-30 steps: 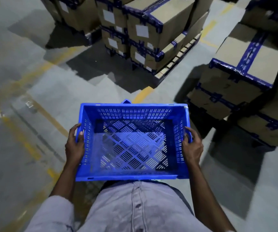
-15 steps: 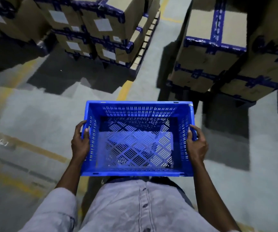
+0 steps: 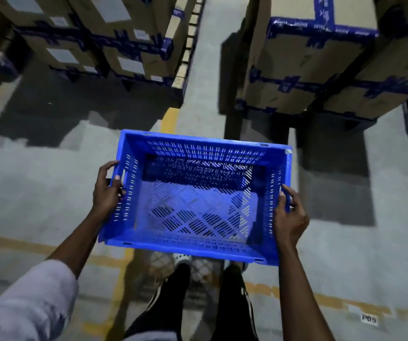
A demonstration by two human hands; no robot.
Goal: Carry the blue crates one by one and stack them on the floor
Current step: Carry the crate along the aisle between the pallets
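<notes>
An empty blue crate (image 3: 198, 200) with slotted walls and a lattice bottom hangs in front of me, above the grey concrete floor (image 3: 38, 183). My left hand (image 3: 107, 190) grips its left rim, thumb inside. My right hand (image 3: 289, 217) grips its right rim. The crate is held out away from my body and tilts slightly, its right end lower. My legs and shoes show below it. No other blue crate is in view.
Stacked cardboard boxes with blue tape sit on a pallet (image 3: 183, 75) at the upper left. More taped boxes (image 3: 321, 60) rise at the upper right. A narrow aisle runs between them. Yellow floor lines (image 3: 171, 119) cross the concrete.
The view has turned and closed in on the box stacks, which now fill the top. The crate has moved out from my body, so my legs now show beneath it.
</notes>
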